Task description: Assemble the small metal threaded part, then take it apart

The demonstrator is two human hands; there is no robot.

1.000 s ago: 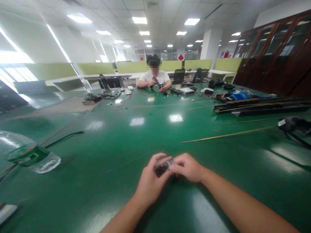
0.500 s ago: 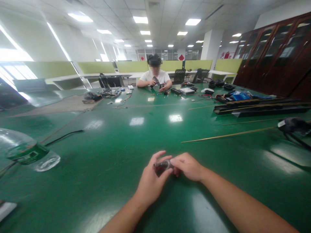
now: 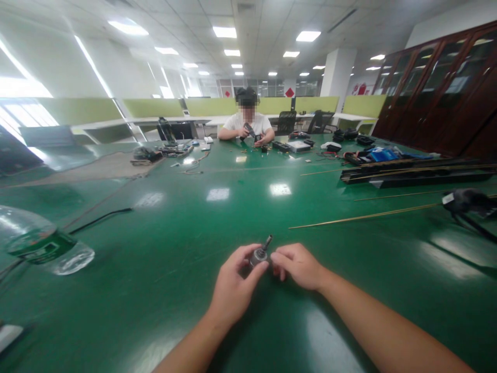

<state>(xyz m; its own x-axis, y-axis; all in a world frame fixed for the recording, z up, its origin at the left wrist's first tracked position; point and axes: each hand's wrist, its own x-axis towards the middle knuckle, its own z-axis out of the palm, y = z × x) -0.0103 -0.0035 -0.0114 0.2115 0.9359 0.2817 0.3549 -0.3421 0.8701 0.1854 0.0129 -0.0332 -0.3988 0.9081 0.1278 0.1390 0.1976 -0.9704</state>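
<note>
While holding a small grey metal part [image 3: 259, 257] above the middle of the near side of the green table [image 3: 163, 311], has the thumb and fingers of the left hand [image 3: 233, 284] wrapped around its rounded body, closed as far as that body allows. Leaves its narrow stem [image 3: 269, 241] uncovered, tilted up and leaning toward the far right. Has the right hand [image 3: 298, 266] just beside it on the right, thumb and fingers curled close together; cannot tell whether anything is pinched between them. Farther out to the left, shows a clear bottle [image 3: 46, 247] with a green label, cut off by the edge, and near it a black cable [image 3: 103, 220]. To the right, shows thin brass-coloured rods [image 3: 365, 218], then, farther off, long black pieces [image 3: 419, 177]. At the far side, shows a co-worker [image 3: 262, 123] in a white top, seated, with a dark object [image 3: 249, 129] held up.
</note>
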